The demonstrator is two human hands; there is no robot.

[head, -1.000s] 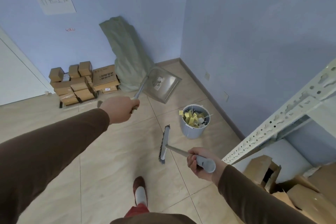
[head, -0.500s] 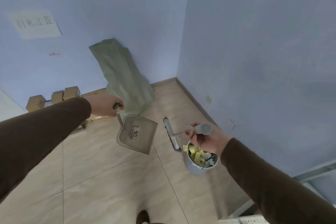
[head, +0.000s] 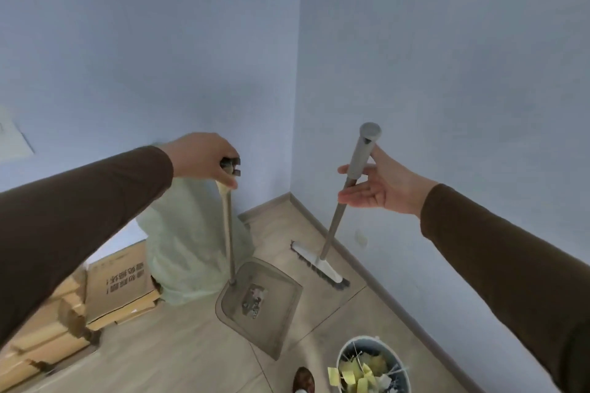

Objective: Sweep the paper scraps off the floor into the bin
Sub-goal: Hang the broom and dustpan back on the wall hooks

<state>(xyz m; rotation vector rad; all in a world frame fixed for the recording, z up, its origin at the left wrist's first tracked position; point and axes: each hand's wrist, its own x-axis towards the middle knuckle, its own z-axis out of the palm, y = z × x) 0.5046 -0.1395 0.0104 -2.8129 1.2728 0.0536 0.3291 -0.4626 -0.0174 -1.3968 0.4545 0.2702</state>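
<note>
Right hand (head: 380, 188) has gone slack, fingers spread, the broom (head: 335, 223) handle only leaning in its palm; half a second ago it gripped that handle over the bin (head: 370, 364). Left hand (head: 204, 159) still grips the dustpan (head: 258, 300) handle, pan now standing left of the broom head. Beyond the bin, broom bristles rest by the wall; yellow paper scraps (head: 357, 375) fill the bin, so sweeping looks done, tools being parked
</note>
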